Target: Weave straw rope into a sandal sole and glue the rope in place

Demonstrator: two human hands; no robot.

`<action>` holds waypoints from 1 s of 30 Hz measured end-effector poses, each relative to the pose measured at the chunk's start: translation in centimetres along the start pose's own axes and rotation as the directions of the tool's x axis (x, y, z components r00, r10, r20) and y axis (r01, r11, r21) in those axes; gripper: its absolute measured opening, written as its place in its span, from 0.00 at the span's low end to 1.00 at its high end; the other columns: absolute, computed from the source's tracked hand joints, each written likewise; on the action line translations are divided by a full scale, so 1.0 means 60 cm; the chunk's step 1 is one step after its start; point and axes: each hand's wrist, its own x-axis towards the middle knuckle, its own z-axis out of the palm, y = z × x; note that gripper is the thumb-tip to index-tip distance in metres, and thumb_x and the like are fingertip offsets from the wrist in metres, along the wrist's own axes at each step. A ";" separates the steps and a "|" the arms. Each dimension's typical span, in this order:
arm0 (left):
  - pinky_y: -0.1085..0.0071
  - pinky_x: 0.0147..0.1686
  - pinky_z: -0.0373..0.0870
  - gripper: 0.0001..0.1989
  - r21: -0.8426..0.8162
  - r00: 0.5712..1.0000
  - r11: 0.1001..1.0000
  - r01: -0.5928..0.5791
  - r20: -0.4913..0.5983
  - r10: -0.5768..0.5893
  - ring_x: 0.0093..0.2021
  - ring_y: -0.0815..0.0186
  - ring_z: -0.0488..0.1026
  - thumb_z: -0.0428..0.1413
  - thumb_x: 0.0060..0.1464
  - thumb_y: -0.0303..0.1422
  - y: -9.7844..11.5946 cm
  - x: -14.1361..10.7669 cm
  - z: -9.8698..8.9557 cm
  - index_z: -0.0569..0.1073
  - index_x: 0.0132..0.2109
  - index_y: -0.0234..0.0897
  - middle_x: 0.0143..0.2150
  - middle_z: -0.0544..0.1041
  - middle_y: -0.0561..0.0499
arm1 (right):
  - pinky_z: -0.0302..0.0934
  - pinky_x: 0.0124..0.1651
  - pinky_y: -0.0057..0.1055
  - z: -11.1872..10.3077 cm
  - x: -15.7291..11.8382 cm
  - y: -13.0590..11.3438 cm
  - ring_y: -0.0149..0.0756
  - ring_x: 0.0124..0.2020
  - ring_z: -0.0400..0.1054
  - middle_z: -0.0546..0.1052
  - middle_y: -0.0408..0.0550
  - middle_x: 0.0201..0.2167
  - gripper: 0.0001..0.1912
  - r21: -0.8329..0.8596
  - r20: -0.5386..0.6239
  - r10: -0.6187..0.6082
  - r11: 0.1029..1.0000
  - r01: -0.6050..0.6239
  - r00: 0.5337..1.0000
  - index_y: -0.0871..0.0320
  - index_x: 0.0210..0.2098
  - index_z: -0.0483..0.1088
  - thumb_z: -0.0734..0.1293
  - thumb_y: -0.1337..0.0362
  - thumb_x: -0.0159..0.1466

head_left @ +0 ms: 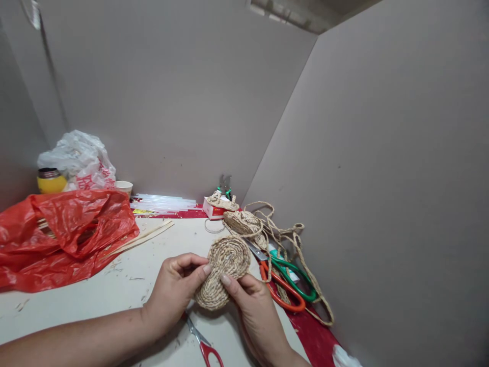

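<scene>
A coiled piece of braided straw rope (229, 257), shaped like a figure eight with a larger round at the top and a smaller one below, is held up over the table. My left hand (175, 283) pinches its left edge near the waist between thumb and fingers. On the other side my right hand (252, 300) grips it, the thumb pressed on the front and the fingers behind. Below the coil lies a pair of red-handled scissors (204, 344), its blade tips partly hidden by my left hand.
On the right lie orange-handled scissors (286, 293), green-handled scissors (301, 280) and loose straw rope (244, 224). Pliers (224, 186) stand behind a small box (214, 211). Glue sticks (164, 203), a paper cup (124, 187), a red plastic bag (76, 229) and a yellow jar (51, 182) are further left.
</scene>
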 end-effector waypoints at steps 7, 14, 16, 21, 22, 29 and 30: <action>0.75 0.29 0.67 0.08 0.032 0.999 0.999 -0.030 -0.038 0.032 0.26 0.70 0.69 0.65 0.43 0.35 -0.009 -0.004 0.002 0.80 0.29 0.33 0.25 0.78 0.51 | 0.67 0.38 0.34 0.001 -0.003 0.005 0.36 0.28 0.72 0.82 0.47 0.27 0.10 -0.048 -0.036 -0.026 0.999 0.025 0.999 0.58 0.34 0.80 0.74 0.59 0.54; 0.75 0.30 0.68 0.08 0.023 0.998 0.999 -0.043 -0.041 0.044 0.27 0.69 0.70 0.65 0.43 0.35 -0.015 -0.007 0.004 0.79 0.30 0.34 0.26 0.78 0.51 | 0.66 0.34 0.30 0.004 -0.004 0.005 0.34 0.26 0.70 0.81 0.45 0.24 0.08 -0.042 -0.043 -0.022 0.999 0.020 0.999 0.57 0.31 0.80 0.74 0.59 0.54; 0.75 0.31 0.68 0.08 0.046 0.998 0.998 -0.053 -0.037 0.054 0.28 0.69 0.70 0.64 0.44 0.35 -0.018 -0.009 0.004 0.79 0.30 0.34 0.27 0.78 0.50 | 0.66 0.35 0.30 0.004 -0.003 0.007 0.33 0.26 0.70 0.80 0.45 0.25 0.08 -0.032 -0.037 -0.026 0.999 0.024 0.999 0.57 0.31 0.80 0.74 0.59 0.55; 0.75 0.32 0.68 0.08 0.091 0.995 0.993 -0.075 -0.058 0.080 0.29 0.68 0.70 0.63 0.46 0.35 -0.022 -0.009 0.004 0.78 0.31 0.34 0.27 0.78 0.51 | 0.65 0.37 0.30 0.006 0.003 0.013 0.34 0.28 0.71 0.81 0.46 0.26 0.09 -0.027 -0.019 -0.014 1.000 0.014 1.000 0.59 0.33 0.80 0.74 0.60 0.55; 0.75 0.31 0.68 0.08 0.086 0.995 0.994 -0.075 -0.056 0.080 0.28 0.69 0.69 0.63 0.45 0.35 -0.020 -0.008 0.004 0.78 0.30 0.34 0.27 0.77 0.51 | 0.65 0.37 0.31 0.006 0.004 0.012 0.34 0.28 0.71 0.81 0.46 0.26 0.10 -0.023 -0.015 -0.016 1.000 0.016 1.000 0.59 0.33 0.80 0.74 0.60 0.55; 0.75 0.31 0.67 0.13 -0.066 0.998 0.996 0.068 -0.003 -0.068 0.28 0.70 0.69 0.67 0.38 0.37 0.006 0.001 0.006 0.79 0.31 0.34 0.27 0.78 0.51 | 0.64 0.36 0.31 -0.002 0.010 0.001 0.36 0.30 0.70 0.80 0.46 0.26 0.12 -0.054 -0.040 -0.058 0.997 0.056 0.998 0.60 0.32 0.79 0.73 0.57 0.56; 0.74 0.32 0.67 0.14 -0.079 0.997 0.993 0.082 0.003 -0.082 0.29 0.70 0.70 0.68 0.38 0.37 0.008 0.001 0.005 0.79 0.32 0.33 0.28 0.78 0.51 | 0.64 0.36 0.30 -0.004 0.010 0.000 0.36 0.30 0.70 0.80 0.45 0.25 0.12 -0.063 -0.045 -0.068 0.996 0.065 0.997 0.60 0.32 0.79 0.73 0.57 0.56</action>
